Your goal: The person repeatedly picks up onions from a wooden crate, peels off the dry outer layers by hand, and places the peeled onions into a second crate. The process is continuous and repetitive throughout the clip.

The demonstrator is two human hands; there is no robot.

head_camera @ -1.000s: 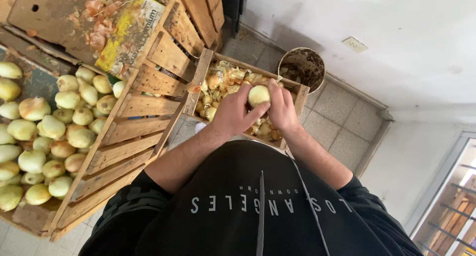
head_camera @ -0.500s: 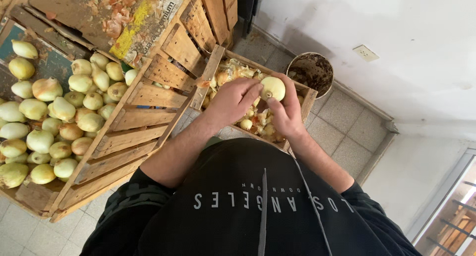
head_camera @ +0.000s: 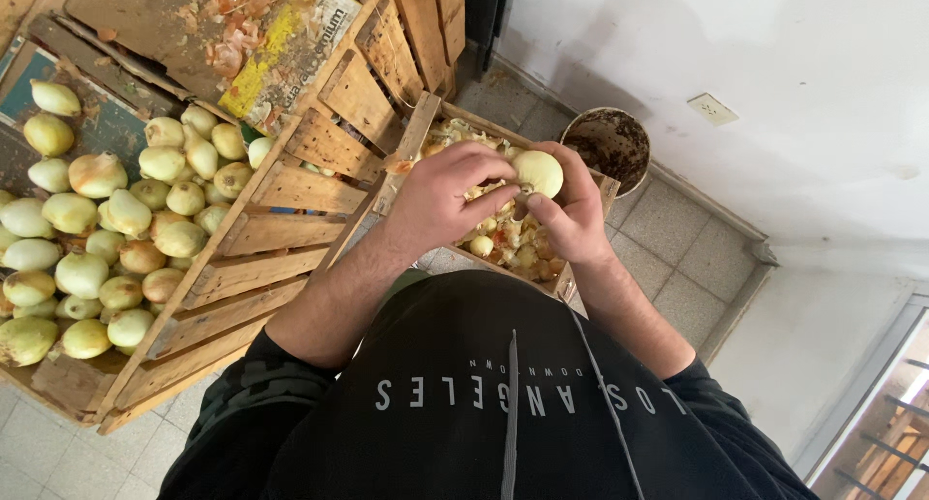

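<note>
Both hands are working on one peeled onion point(head_camera: 538, 172), a smooth, pale yellow-white globe held up over a small wooden crate point(head_camera: 418, 132). The right hand point(head_camera: 573, 214) is gripping the onion, fingers wrapped around its right side and thumb pressed near its base. The left hand point(head_camera: 447, 192) is curled beside it, its fingertips touching the onion's left edge, pinching at the surface there. The small crate under the hands is holding loose papery skins point(head_camera: 508, 239) in tan and orange, along with a few small onions.

To the left, a larger slatted wooden crate point(head_camera: 261, 239) is lying full of pale peeled onions point(head_camera: 116, 239), greenish-white and heaped together. Above that heap, a flattened rectangular package point(head_camera: 290, 50) is lying at a slant across brown cardboard point(head_camera: 145, 16), yellow along one side and white along the other with dark lettering, and orange skins are scattered over it. Beyond the small crate, a round, dirt-crusted bucket point(head_camera: 608, 147) is standing against the white wall, near a small white wall plate point(head_camera: 713, 108).
</note>
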